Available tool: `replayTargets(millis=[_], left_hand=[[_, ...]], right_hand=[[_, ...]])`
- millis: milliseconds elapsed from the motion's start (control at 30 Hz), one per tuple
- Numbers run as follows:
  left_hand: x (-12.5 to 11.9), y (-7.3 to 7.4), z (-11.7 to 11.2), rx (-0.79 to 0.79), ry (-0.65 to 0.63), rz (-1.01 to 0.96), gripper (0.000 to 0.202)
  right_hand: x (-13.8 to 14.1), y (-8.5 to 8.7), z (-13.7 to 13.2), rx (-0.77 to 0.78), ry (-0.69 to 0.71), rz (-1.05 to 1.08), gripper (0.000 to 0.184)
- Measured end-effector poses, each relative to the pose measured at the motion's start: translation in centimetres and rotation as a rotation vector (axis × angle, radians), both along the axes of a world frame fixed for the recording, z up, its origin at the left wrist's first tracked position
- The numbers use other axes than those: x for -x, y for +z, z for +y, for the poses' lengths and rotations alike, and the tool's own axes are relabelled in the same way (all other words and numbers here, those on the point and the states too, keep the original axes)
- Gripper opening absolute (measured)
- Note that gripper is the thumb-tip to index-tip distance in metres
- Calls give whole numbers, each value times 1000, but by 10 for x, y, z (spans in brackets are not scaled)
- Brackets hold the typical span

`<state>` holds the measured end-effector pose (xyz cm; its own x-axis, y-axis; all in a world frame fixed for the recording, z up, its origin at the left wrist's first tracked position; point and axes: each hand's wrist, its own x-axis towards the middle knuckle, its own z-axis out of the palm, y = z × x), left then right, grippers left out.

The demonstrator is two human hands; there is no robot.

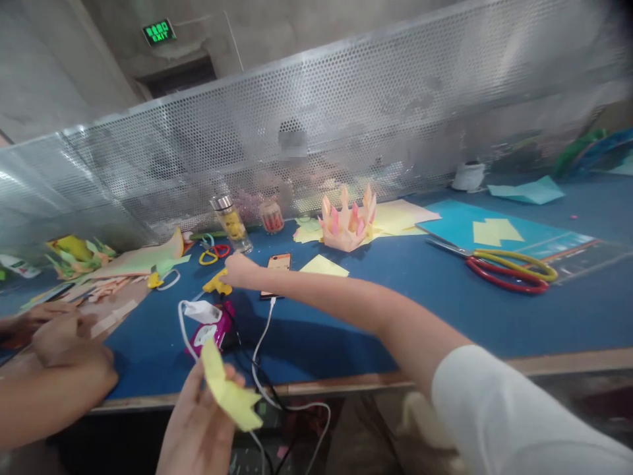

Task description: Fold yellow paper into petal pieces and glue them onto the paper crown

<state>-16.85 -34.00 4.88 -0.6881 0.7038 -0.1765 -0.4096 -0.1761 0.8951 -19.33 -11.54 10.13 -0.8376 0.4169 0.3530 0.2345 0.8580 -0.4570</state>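
Note:
My left hand (200,422) is at the table's front edge, fingers closed on a folded strip of yellow paper (230,392) with notched ends. My right arm stretches across the table, and my right hand (241,269) is curled at a yellow hot glue gun (217,284); its fingertips are partly hidden behind the hand. Just in front of the glue gun is a magenta power socket (225,326) with a white plug (202,311) in it. A phone (279,262) on a white cable lies partly under my right forearm. Behind it stands a peach paper crown (347,231) with pink tips.
Large scissors (512,267) lie on the right beside a blue sheet (459,221). A glass bottle (231,225), a candle jar (271,218) and smaller scissors (213,253) stand or lie at the back. Another person's hands (69,336) work at left. A perforated metal screen (346,112) borders the table.

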Motion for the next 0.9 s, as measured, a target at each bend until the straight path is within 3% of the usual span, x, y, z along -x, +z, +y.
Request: replayTargets(millis=[100, 167, 267, 367, 467, 567, 700, 900], left_hand=[[-8, 13, 33, 26, -126, -4, 53], [-13, 23, 55, 94, -305, 31, 54], [-26, 28, 92, 80, -417, 118, 44], [-49, 17, 138, -14, -347, 145, 41], [-86, -3, 187, -62, -325, 116, 37], [-128, -17, 230, -97, -388, 85, 31], [-170, -23, 275, -161, -479, 60, 35], [-184, -32, 313, -194, -588, 32, 44]], right_hand=[[-45, -10, 25, -126, 34, -2, 34], [-91, -17, 43, -194, 94, 12, 30], [-168, -29, 70, -228, 178, 4, 18], [-236, -41, 90, -214, 202, 7, 19], [-286, -54, 100, -194, 143, 56, 24], [-322, -70, 106, -184, 57, 145, 30], [-351, -88, 119, -196, -73, 312, 29], [-362, -90, 132, -212, -174, 504, 16]])
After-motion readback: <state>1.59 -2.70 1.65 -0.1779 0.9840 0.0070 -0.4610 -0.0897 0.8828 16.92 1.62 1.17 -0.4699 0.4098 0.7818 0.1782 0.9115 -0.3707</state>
